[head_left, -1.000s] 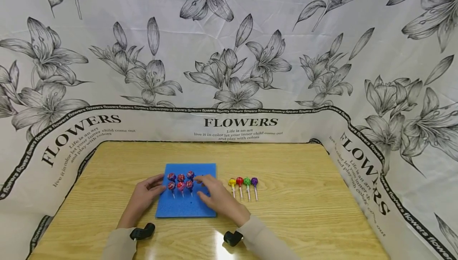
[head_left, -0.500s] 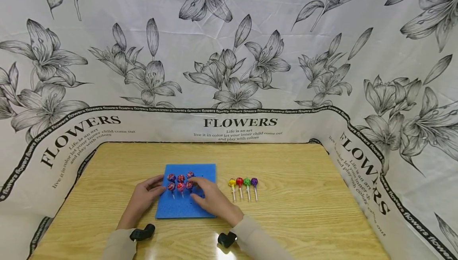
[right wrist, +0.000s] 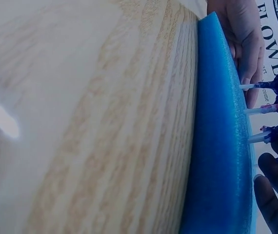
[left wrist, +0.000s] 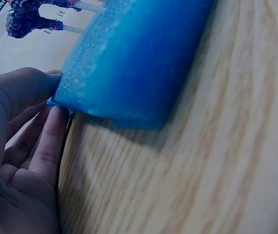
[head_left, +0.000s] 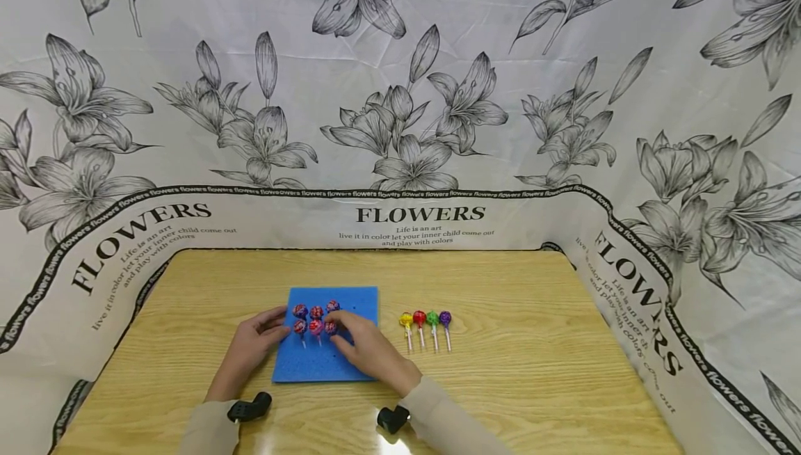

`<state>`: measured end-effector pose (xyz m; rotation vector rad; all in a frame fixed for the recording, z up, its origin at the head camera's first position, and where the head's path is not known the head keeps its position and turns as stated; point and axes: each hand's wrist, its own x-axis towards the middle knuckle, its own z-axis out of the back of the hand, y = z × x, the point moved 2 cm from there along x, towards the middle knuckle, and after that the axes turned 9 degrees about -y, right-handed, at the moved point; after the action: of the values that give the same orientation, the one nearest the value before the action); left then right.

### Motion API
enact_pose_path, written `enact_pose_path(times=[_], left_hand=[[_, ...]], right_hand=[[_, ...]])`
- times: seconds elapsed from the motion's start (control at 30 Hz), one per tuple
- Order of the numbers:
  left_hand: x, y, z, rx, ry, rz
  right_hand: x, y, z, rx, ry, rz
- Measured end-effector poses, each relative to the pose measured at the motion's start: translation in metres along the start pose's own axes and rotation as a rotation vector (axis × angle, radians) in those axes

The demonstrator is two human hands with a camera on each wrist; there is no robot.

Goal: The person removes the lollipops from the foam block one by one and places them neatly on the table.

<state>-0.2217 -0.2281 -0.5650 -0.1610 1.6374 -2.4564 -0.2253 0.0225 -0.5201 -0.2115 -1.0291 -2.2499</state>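
A blue foam board (head_left: 325,364) lies on the table with several wrapped lollipops standing in it in two rows by their white sticks. My left hand (head_left: 253,340) grips the board's left edge, its thumb (left wrist: 36,83) on the upper face and fingers at the side below. With thumb and index finger, my right hand (head_left: 372,350) pinches the dark-wrapped front-right lollipop (head_left: 330,328). Beside it stands a pink lollipop (head_left: 316,328). In the right wrist view, the sticks rise from the foam (right wrist: 222,122), and my right fingers (right wrist: 275,180) partly cover the nearest lollipop.
Right of the board, a yellow lollipop (head_left: 406,319), a red lollipop (head_left: 419,318), a green lollipop (head_left: 432,318) and a purple lollipop (head_left: 445,318) lie side by side on the wooden table (head_left: 513,364). A flower-printed cloth (head_left: 419,225) hangs around the back and sides.
My right hand has moved left over the board, and its thumb and index finger have closed round the front-right lollipop. The left hand has stayed at the board's edge.
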Motion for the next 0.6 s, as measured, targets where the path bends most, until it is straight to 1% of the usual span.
enact_pose_path(times=[0.37, 0.6], left_hand=[[0.0010, -0.0010, 0.0005, -0.014, 0.013, -0.007], [-0.0003, -0.0016, 0.0007, -0.018, 0.011, -0.012]], right_hand=[[0.0005, -0.0025, 0.0017, 0.034, -0.034, 0.013], [0.0015, -0.0021, 0.0084, 0.090, -0.069, -0.021]])
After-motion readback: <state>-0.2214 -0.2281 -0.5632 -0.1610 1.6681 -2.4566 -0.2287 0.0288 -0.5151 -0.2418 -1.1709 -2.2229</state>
